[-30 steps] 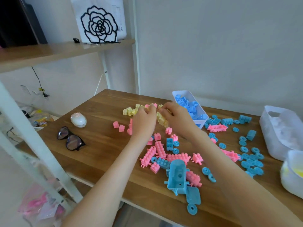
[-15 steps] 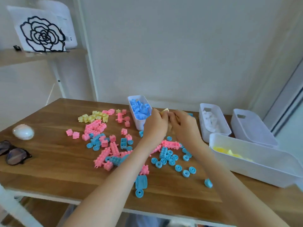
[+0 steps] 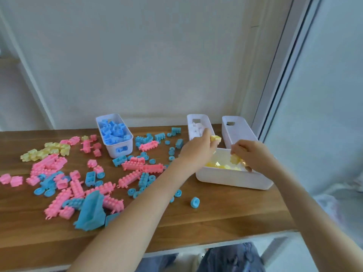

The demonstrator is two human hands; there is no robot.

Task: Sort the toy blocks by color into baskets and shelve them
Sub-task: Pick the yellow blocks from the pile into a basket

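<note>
A wooden table [image 3: 216, 214] stands against a plain pale wall [image 3: 137, 55]. Over the near basket [image 3: 231, 178], each hand, left [image 3: 198, 148] and right [image 3: 253, 154], pinches yellow blocks [image 3: 215, 138]. No legible writing.

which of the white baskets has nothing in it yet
The far-right basket by the window frame looks empty. The others hold blue blocks, white blocks or yellow blocks.
</note>
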